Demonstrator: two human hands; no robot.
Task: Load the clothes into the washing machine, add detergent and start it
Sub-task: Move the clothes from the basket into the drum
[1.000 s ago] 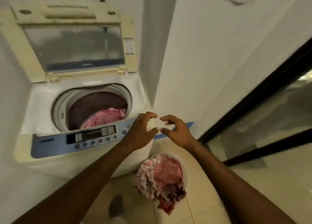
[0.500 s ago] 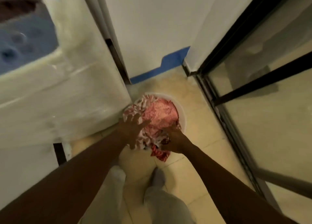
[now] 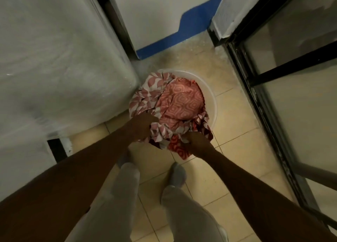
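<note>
A white basin stands on the tiled floor, heaped with red, pink and white patterned clothes. My left hand is closed on the cloth at the pile's near left edge. At the near right edge my right hand grips the cloth, where a red piece hangs over the rim. The white front wall of the washing machine fills the left side; its tub and panel are out of view.
My two legs and feet stand just in front of the basin. A black-framed glass door runs along the right. A white wall with a blue skirting strip closes the far side.
My view dropped from the machine's open top to the floor. Both hands came down from in front of the control panel onto the basin and closed on the clothes.
</note>
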